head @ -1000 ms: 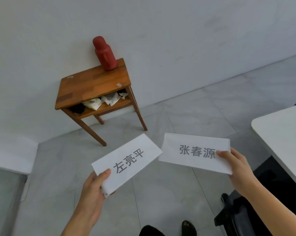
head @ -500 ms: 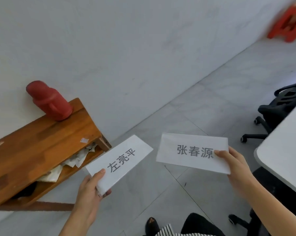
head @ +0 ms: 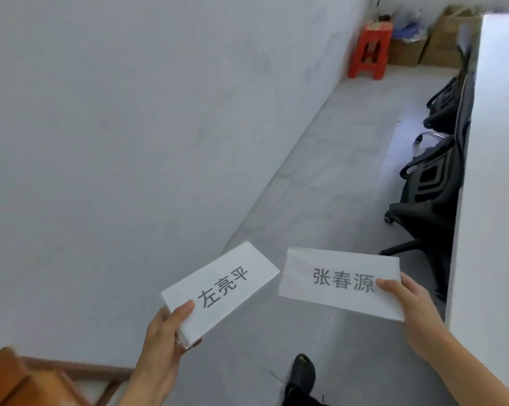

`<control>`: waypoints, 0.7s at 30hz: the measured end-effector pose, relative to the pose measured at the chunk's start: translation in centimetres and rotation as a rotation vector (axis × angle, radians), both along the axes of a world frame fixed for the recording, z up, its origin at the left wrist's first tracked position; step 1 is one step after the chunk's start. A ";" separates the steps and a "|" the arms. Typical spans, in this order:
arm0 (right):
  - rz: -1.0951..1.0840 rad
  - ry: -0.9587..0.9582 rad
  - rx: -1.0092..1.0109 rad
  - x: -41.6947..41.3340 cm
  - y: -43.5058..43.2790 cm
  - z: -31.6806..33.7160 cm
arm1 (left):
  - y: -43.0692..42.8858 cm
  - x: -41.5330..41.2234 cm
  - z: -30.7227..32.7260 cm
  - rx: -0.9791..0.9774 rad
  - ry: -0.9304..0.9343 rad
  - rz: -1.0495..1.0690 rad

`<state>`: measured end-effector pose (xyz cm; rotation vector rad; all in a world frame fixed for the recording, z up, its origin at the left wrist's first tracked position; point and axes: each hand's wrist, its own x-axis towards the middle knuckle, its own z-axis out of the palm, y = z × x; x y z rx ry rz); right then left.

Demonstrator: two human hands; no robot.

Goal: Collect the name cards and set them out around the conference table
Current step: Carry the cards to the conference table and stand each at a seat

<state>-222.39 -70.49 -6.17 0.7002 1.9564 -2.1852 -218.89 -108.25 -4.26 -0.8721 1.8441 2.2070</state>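
The left hand pinches the near corner of one white name card, thumb on top and fingers curled underneath. The right hand pinches a second name card by its right edge in the same way. Both cards are held printed side up over the grey floor, close together but apart. The white conference surface runs along the right, with black office chairs tucked against it. A red stool and cardboard boxes stand by the far wall.
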 end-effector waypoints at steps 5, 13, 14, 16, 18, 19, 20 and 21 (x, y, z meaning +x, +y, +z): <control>-0.050 0.017 0.009 -10.7 1.0 1.6 | 1.3 -12.4 1.2 -0.016 0.000 -0.080; -0.232 0.022 0.028 -23.5 4.5 2.1 | 5.0 -31.7 0.1 0.022 -0.018 -0.288; -0.266 0.032 0.024 -25.0 4.8 2.3 | 5.6 -34.6 -0.1 0.021 -0.011 -0.322; -0.334 0.051 0.019 -28.0 5.6 2.6 | 7.0 -40.6 -0.1 0.030 0.013 -0.393; -0.422 0.055 0.004 -31.0 6.7 3.1 | 8.7 -46.7 0.3 0.034 0.024 -0.464; -0.464 0.058 0.002 -32.4 7.2 3.6 | 9.8 -49.5 0.9 0.031 0.027 -0.504; -0.502 0.070 -0.001 -33.6 7.7 4.1 | 11.1 -52.4 1.5 0.032 0.034 -0.553; -0.535 0.073 0.004 -34.8 8.3 4.6 | 12.5 -55.2 2.1 0.037 0.042 -0.602</control>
